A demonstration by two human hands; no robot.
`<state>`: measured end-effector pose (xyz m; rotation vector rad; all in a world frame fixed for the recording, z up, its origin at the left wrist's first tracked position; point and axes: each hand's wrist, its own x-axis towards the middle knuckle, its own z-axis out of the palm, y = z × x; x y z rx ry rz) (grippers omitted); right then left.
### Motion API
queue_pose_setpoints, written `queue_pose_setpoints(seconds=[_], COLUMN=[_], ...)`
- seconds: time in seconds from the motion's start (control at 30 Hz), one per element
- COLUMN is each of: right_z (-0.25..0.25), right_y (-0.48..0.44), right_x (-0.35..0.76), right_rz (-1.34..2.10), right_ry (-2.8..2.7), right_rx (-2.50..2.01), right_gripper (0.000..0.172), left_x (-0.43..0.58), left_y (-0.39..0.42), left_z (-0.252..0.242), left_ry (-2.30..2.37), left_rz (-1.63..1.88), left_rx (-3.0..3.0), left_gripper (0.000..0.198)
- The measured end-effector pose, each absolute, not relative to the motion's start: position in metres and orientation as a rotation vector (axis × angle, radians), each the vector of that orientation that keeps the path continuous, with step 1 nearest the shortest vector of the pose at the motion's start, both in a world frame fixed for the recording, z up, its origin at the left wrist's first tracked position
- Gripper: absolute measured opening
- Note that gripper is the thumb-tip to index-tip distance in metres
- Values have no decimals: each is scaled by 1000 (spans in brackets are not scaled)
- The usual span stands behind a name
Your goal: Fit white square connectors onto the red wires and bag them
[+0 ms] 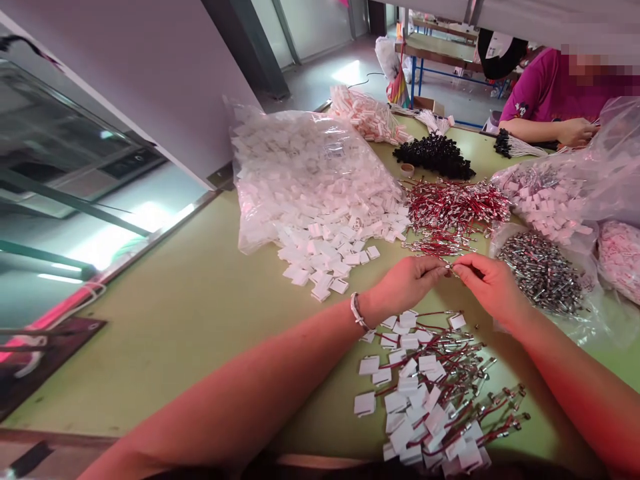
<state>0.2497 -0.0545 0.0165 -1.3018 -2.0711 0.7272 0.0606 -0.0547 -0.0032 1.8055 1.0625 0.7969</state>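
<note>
My left hand (417, 277) and my right hand (483, 277) meet fingertip to fingertip above the table, both closed in a pinch. Between them shows a small shiny metal piece (449, 265), mostly hidden by the fingers. Just beyond the hands lies a heap of short red wires with metal ends (457, 205). Below the hands, close to my body, are many red wire leads with white plastic housings (420, 400) on one end and metal-and-glass parts on the other. To the left, loose white plastic housings (320, 260) spill from a clear plastic bag (310, 160).
A bag of small metallic cylinders (545, 273) is at the right, beside bags of white parts (555, 200). Farther back lie black connectors (435, 155), a tape roll (407, 170) and pinkish wired parts (367, 113). Another person in a purple shirt (540, 93) handles wires across the table.
</note>
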Motion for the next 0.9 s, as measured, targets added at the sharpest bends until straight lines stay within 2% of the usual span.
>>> queue_pose_setpoints(seconds=[0.3,0.53,0.73,0.9], right_z=[25,20,20,14], right_y=[-52,-58,-60,-59], right_x=[256,257,257,259], right_rz=[1112,1283,1199,1049], right_ry=[-2095,-1977,-2000,-2165], right_rx=[-1527,-1562,-1562,-1544], right_gripper=[29,29,29,23], left_x=[60,60,63,60], left_y=[-55,-56,-58,-40], left_z=[-10,-16,-12,3], left_ry=[1198,976,1016,1000], left_rz=[588,573,582,724], left_rx=[2273,2506,2457,2440], left_gripper=[31,30,31,30])
